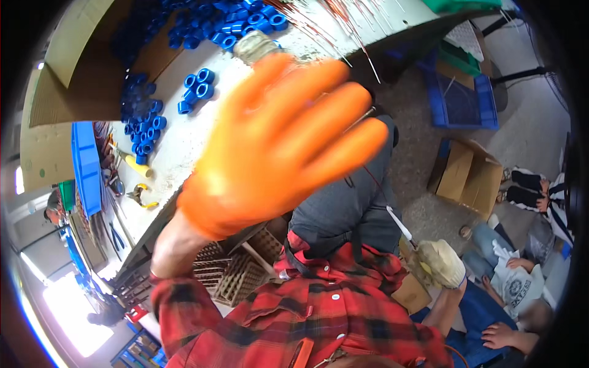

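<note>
My left hand, in an orange rubber glove, is raised close to the camera and somewhat blurred. Its fingers are stretched out. Between two of them shows a thin metallic rod; whether they grip it is unclear. A thin red wire runs from below that hand toward a slim white pointed stick. My right hand, in a pale work glove, is closed around the stick's lower end at my right side. Behind the orange glove, a greyish cloth-like object lies on the workbench, partly covered.
Blue ring-shaped parts lie loose and spill from a cardboard box. Red wires lie at the far edge. Yellow-handled pliers rest at left. A blue crate and open carton stand on the floor; people sit at right.
</note>
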### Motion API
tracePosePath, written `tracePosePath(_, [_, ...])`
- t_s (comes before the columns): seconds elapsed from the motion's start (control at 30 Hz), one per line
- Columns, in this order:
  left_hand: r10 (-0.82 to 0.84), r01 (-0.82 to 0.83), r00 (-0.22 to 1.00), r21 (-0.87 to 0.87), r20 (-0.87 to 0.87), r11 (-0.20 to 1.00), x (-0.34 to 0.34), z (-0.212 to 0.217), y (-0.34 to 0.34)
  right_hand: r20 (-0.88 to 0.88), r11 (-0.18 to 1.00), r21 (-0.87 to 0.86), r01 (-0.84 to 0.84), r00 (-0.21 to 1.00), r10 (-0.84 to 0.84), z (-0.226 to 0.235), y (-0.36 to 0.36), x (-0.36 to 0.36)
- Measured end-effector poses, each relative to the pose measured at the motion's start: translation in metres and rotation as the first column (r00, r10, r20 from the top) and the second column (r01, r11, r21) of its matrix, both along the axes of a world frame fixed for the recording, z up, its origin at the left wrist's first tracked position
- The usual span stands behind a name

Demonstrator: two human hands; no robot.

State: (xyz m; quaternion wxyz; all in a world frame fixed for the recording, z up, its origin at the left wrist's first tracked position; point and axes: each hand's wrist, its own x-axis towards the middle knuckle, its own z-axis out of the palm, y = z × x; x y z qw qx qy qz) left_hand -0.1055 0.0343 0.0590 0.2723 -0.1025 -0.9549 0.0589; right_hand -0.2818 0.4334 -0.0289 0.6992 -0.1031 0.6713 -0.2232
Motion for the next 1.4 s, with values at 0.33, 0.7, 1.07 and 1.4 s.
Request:
tracePosePath(0.33, [0.108, -0.249, 0.966, 0.956, 0.234, 0.157, -0.035, 0.008, -0.079, -0.302, 0.901, -0.414, 0.134, 0.913, -0.275, 0.038, -0.159, 0.049])
tracePosePath(0.7, [0.455, -0.319, 0.846, 0.948, 0.276, 0.018, -0.030, -0.008, -0.045, 0.080, 0.842, -0.483, 0.241, 0.970, -0.231, 0.037, -0.213, 0.047])
tracePosePath(1.07, [0.322, -0.101, 0.946, 0.978, 0.037, 0.183, -0.015, -0.013, -0.049, 0.321, 0.914, -0.150, 0.376, 0.893, -0.314, 0.007, -0.063, 0.032])
tracePosePath(1.4, [0.634, -0.186, 0.773, 0.965, 0.028, 0.185, -0.016, -0.036, -0.032, 0.107, 0.768, -0.589, 0.252, 0.966, -0.235, 0.009, -0.179, 0.075])
